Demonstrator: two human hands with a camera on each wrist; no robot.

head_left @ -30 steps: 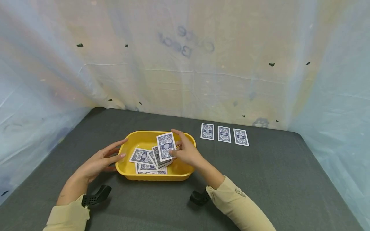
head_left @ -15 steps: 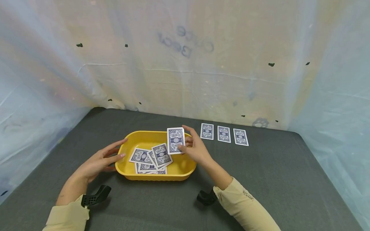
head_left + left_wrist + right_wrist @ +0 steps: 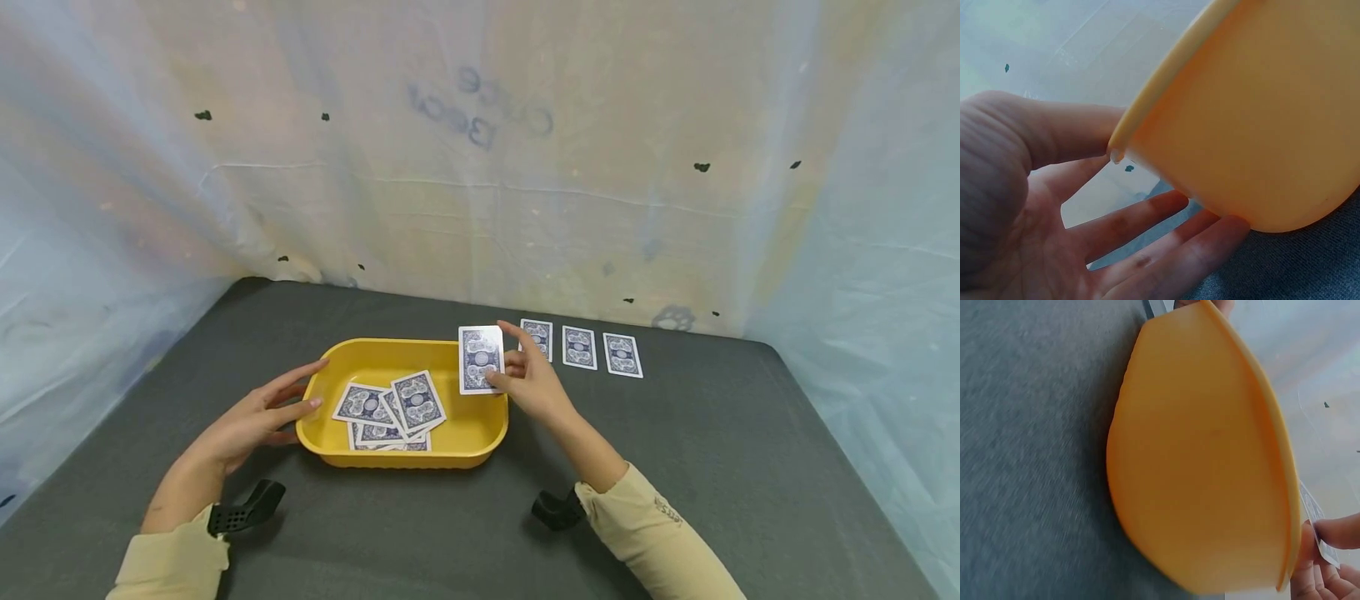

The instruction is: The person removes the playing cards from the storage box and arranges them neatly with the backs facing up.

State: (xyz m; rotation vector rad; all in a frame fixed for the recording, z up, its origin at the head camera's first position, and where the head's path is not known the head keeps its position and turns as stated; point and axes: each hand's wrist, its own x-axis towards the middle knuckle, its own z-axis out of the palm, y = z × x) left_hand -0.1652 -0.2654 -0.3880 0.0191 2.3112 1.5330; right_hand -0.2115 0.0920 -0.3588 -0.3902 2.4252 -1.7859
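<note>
In the head view my right hand (image 3: 534,385) pinches a playing card (image 3: 480,358), blue patterned back up, over the right end of a yellow plastic basin (image 3: 375,457). The right wrist view shows the thumb on one face of the card (image 3: 1314,506) and fingers on the other. Several more cards (image 3: 418,400) lie loosely overlapped, backs up, on the basin's floor. My left hand (image 3: 251,425) is at the basin's left end with its fingers extended. In the left wrist view its thumb meets the rim, and fingertips touch the outer wall (image 3: 1254,125).
Three cards (image 3: 579,347) lie backs up in a row on the dark grey tabletop (image 3: 720,450), right of the basin near the back edge. A pale plastic sheet (image 3: 480,233) hangs behind and along both sides. Each wrist wears a black camera mount (image 3: 247,508).
My right hand has lifted the card off the pile and carried it rightward to the basin's right rim. The left hand and basin have stayed in place.
</note>
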